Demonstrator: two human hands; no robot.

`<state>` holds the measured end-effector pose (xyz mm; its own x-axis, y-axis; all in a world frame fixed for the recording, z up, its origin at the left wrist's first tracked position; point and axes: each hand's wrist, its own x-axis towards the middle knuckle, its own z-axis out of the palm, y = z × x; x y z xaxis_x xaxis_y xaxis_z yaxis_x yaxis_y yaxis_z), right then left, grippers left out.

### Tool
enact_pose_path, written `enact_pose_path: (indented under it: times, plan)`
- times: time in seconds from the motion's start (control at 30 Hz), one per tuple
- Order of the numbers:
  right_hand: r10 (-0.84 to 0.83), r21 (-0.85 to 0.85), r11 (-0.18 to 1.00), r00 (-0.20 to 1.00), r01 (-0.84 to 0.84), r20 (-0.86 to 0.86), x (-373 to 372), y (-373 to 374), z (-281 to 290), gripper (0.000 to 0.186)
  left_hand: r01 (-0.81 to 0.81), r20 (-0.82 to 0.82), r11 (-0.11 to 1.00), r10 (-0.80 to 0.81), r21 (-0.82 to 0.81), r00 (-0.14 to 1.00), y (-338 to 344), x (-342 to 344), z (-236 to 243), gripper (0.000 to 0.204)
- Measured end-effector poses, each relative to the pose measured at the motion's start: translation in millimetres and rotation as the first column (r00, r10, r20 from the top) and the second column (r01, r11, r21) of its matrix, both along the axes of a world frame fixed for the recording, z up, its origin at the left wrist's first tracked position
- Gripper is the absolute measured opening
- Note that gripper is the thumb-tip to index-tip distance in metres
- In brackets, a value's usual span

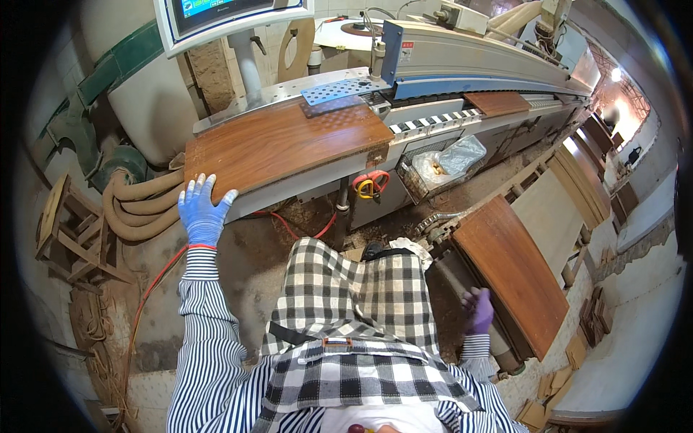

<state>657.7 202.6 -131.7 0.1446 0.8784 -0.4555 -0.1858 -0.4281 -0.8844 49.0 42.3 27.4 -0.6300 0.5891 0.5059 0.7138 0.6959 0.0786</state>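
A reddish-brown wood-grain panel (274, 155) lies flat on the feed table of a long machine in front of me. My left hand (204, 215), in a blue and white glove, rests with spread fingers on the panel's near left corner. Low on my right, my right hand (478, 310) in a purple glove hangs beside the left edge of another wood-grain panel (516, 270). That panel lies on a roller stand. Motion smears the right fingers, and I cannot tell whether they touch it. Over the first panel's far edge sits a blue perforated plate (336, 92).
A third brown panel (497, 103) lies farther along the machine, below its long beam (476, 65). Scissors with red and yellow handles (369, 185) hang at the front, beside a wire basket (440, 169) holding plastic bags. Hoses (141, 206) and a wooden stool (72, 231) stand left.
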Motion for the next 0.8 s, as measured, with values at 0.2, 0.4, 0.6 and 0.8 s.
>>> enact_pose_path:
  times: [0.2,0.4,0.6,0.8]
  plan:
    - [-0.494,-0.094,0.853,0.738,0.513,-0.46,53,13,0,0.065,0.004,-0.005,1.0,-0.004,-0.011,1.0,0,1,0,0.065]
    - [-0.503,-0.021,0.843,0.776,0.537,-0.381,43,10,-15,0.057,0.028,0.01,1.0,-0.028,0.003,1.0,1,-3,-3,0.068]
    - [-0.546,-0.011,0.813,0.755,0.582,-0.363,38,15,-22,0.059,0.089,-0.012,0.993,-0.09,-0.072,0.996,-13,-14,-2,0.063]
    - [-0.508,-0.004,0.844,0.797,0.536,-0.326,44,14,-24,0.062,0.052,0.086,0.997,-0.058,0.061,0.995,-46,-26,-11,0.058]
